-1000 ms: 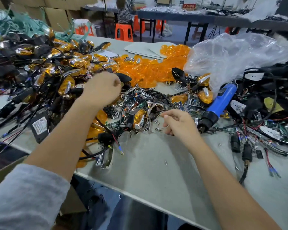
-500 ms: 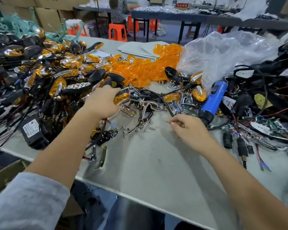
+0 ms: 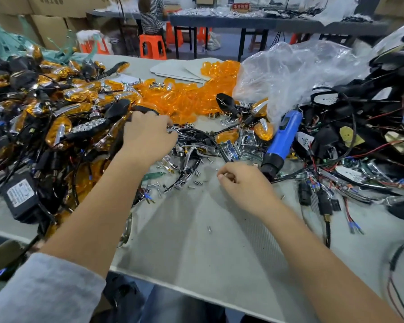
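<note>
My left hand (image 3: 147, 136) lies palm down on a heap of chrome trim pieces (image 3: 191, 155), at the edge of a pile of black and amber indicator lamps (image 3: 63, 122). Its fingers curl down into the parts, and what they hold is hidden. My right hand (image 3: 243, 183) rests on the grey table (image 3: 196, 252) with curled fingers, thumb and forefinger pinching a small screw (image 3: 221, 176). Several loose screws (image 3: 197, 182) lie between the hands. A blue electric screwdriver (image 3: 282, 138) lies just right of my right hand.
Loose amber lenses (image 3: 184, 99) are heaped at the back, beside a clear plastic bag (image 3: 289, 73). Tangled black wiring and connectors (image 3: 359, 141) fill the right side. A black power adapter (image 3: 21, 194) sits near the left edge. One screw (image 3: 209, 228) lies alone. A person (image 3: 151, 15) sits far behind.
My left hand has drawn back out of the lamp pile toward the chrome pieces; the amber lamp seen in its grip half a second ago no longer shows. My right hand stays among the screws.
</note>
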A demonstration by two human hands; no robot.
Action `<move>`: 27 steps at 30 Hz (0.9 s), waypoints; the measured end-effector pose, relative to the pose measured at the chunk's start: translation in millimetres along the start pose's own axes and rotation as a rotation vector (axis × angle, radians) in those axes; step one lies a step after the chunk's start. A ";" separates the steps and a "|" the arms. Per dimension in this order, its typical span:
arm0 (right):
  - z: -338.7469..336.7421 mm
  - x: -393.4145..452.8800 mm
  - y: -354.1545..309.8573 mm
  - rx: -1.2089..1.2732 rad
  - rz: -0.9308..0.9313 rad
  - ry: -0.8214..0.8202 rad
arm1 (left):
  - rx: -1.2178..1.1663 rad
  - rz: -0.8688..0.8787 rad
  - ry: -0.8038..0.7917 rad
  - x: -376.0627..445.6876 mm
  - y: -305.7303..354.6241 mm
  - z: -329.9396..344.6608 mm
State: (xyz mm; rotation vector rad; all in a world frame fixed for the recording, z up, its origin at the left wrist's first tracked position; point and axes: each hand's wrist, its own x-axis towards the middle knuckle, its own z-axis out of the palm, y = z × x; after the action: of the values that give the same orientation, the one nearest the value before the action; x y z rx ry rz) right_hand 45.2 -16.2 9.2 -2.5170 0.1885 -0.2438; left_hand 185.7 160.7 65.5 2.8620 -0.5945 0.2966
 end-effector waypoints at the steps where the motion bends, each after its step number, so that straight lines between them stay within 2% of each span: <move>1: 0.4 -1.4 0.1 -0.006 -0.016 0.002 | -0.047 0.041 -0.033 -0.4 7.8 1.7; 3: 0.4 -5.8 1.0 -0.011 -0.058 0.017 | -0.103 0.116 -0.087 -3.4 23.8 9.8; 5: -1.3 -11.6 2.3 0.012 -0.113 0.077 | -0.075 0.167 -0.073 -7.7 38.5 22.0; 9: -11.5 -22.5 7.4 0.037 -0.192 0.368 | -0.099 0.222 0.045 -15.8 67.4 41.6; 11: -21.4 -24.5 13.7 0.035 -0.152 0.508 | -0.232 0.243 0.097 -24.2 87.3 47.9; 14: -41.8 -23.0 29.8 0.054 -0.018 0.608 | -0.455 0.333 0.119 -43.0 124.9 53.9; 19: -79.4 -27.1 69.1 -0.044 0.267 0.666 | -0.519 0.573 0.176 -64.1 171.0 69.7; 21: -91.9 -33.5 85.4 -0.086 0.395 0.651 | -0.492 0.630 0.131 -67.7 184.7 76.5; 24: -107.1 -43.3 106.6 -0.143 0.553 0.590 | -0.405 0.661 0.036 -68.6 198.6 85.6; 27: -119.0 -49.1 122.2 -0.136 0.659 0.494 | -0.312 0.629 0.015 -64.7 195.0 94.0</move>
State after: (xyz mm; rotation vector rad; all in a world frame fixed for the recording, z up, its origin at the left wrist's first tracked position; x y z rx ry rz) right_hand -38.0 -171.9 27.9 -2.3225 1.2311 -0.5834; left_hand 61.9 -12.9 -9.4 2.3077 -1.3935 0.2826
